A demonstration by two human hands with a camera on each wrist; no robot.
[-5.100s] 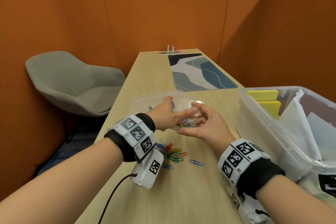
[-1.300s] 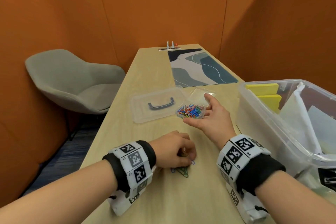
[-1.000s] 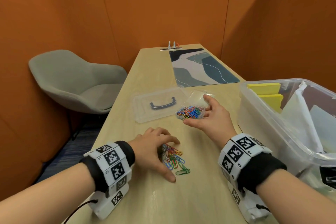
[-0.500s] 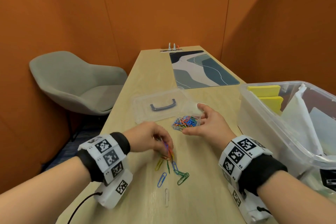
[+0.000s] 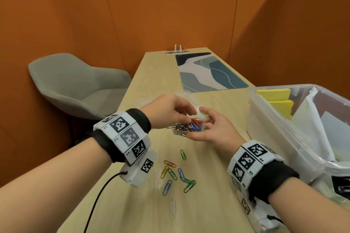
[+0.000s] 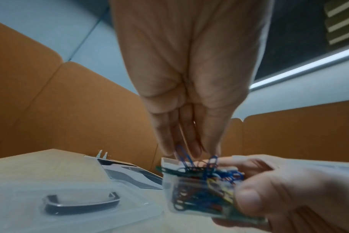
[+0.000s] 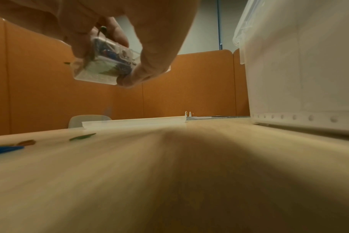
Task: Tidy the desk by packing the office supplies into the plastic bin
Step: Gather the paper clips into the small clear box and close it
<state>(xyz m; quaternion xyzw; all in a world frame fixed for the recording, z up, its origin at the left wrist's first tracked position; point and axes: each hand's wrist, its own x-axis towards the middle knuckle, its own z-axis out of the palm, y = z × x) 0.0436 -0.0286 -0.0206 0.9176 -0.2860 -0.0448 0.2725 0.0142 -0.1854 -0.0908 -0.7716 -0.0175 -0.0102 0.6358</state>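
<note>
My right hand (image 5: 205, 126) holds a small clear box (image 5: 189, 127) of coloured paper clips, lifted off the desk and tilted; the right wrist view shows my right hand (image 7: 114, 63) curled round the box (image 7: 102, 69) from below. My left hand (image 5: 186, 118) hovers right over its open top, and its fingertips (image 6: 189, 149) pinch a few blue clips that dip into the box (image 6: 193, 193). Several loose paper clips (image 5: 177, 174) lie on the desk nearer me. The big clear plastic bin (image 5: 284, 117) stands at the right.
The bin's clear lid (image 6: 80, 203) with a dark handle lies flat just behind my hands. Yellow sticky pads (image 5: 274, 93) and white sheets sit in the bin. A patterned desk mat (image 5: 208, 72) lies further back, a grey chair (image 5: 75, 89) at the left.
My left hand left the loose clips near me and rose to the box with a pinch of clips. My right hand lifted the box off the desk.
</note>
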